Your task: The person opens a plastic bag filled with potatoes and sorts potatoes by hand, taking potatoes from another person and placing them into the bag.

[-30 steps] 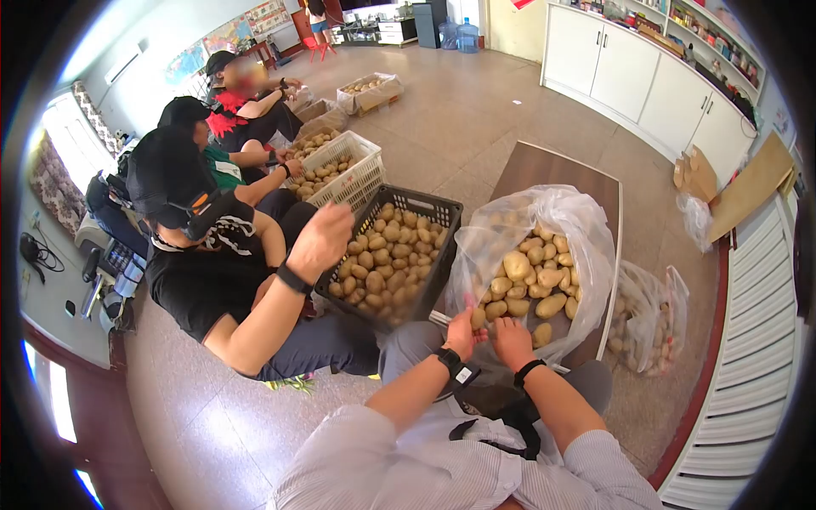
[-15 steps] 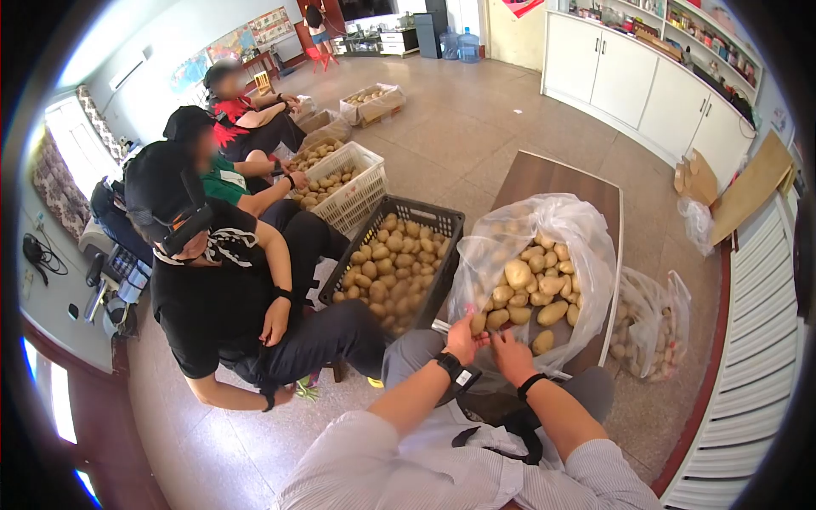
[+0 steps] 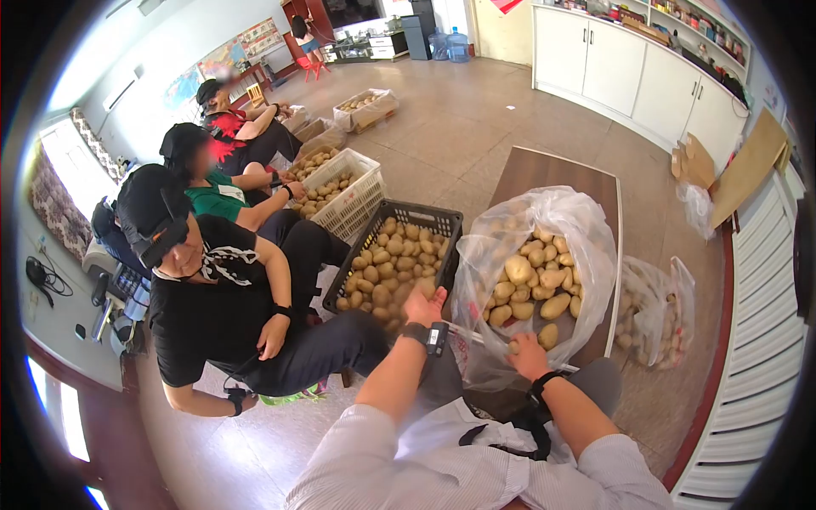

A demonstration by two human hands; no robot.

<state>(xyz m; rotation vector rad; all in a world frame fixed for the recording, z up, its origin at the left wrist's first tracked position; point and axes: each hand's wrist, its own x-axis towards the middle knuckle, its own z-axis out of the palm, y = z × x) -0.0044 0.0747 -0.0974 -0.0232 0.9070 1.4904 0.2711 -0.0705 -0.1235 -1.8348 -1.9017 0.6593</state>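
My left hand [image 3: 422, 306] is over the near right part of the black crate [image 3: 459, 223], its fingers around a potato [image 3: 425, 287]. Many potatoes fill the crate. To its right, an open clear plastic bag [image 3: 586, 223] of potatoes lies on a brown board [image 3: 557, 170]. My right hand [image 3: 529, 355] is at the near edge of the bag, fingers curled on a small potato [image 3: 513, 347], mostly hidden. One loose potato [image 3: 548, 336] lies just beyond that hand.
A co-worker in black [image 3: 225, 310] sits left of the black crate. Two more people sit farther back, by a white crate [image 3: 367, 183] of potatoes. A tied bag [image 3: 659, 319] stands on the floor at right. White cabinets [image 3: 612, 72] line the back right.
My left hand has moved left from the bag to over the black crate. My right hand has moved slightly right at the bag. The co-worker's raised arm has come down.
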